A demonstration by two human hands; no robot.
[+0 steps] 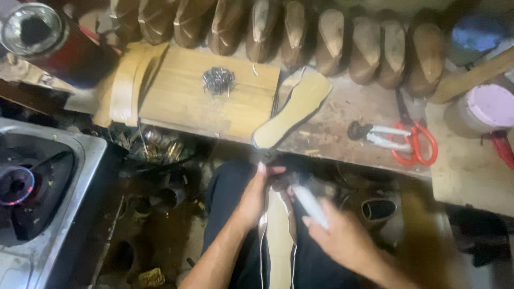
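My left hand (251,200) grips the toe end of a shoe last with a tan insole (279,235) on it, resting sole-up on my lap. My right hand (337,235) holds a white-handled tool (309,206) against the last near the toe; the hand is blurred. Pale upper material hangs along the edges of the last. Just beyond my hands, a loose tan insole (294,107) lies on the workbench and overhangs its front edge.
A wooden board (176,101) carries a heap of small nails (218,81). Several wooden lasts (332,40) line the back. Pincers (375,135) and red-handled scissors (415,142) lie at right, near a pink-lidded tub (490,107). A gas burner (21,184) stands at left.
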